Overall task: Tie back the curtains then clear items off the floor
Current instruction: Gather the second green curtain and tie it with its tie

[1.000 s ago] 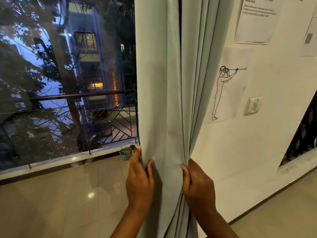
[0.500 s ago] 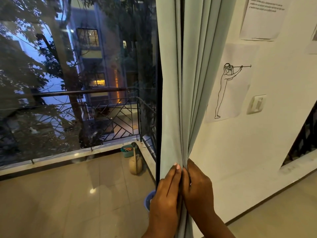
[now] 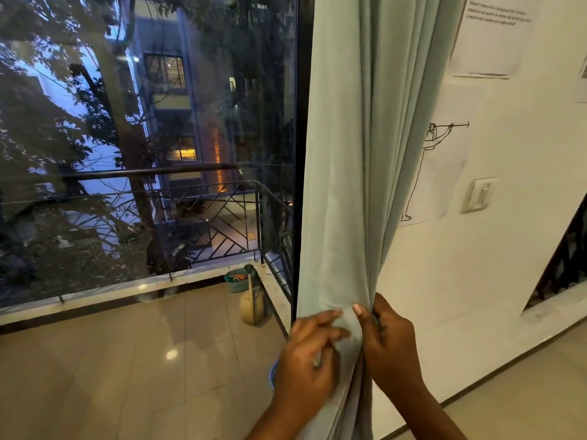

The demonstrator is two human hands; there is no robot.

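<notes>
Fingers [image 3: 320,325] of the left hand [image 3: 306,360] curl around the gathered pale green curtain [image 3: 346,173], while the right hand [image 3: 389,341] pinches its folds from the other side, thumb pressed on the cloth. It hangs bunched between the window glass [image 3: 143,154] and the white wall [image 3: 495,265]. Beyond the glass, what seems a watering can [image 3: 251,304] stands on the balcony floor.

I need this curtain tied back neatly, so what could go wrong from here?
Both hands grip the gathered curtain low down: the left hand and right hand hold no tie-back and none is visible, so letting go to fetch one may let the folds spread again. Bunched toward the wall, it could cover the switch.
</notes>
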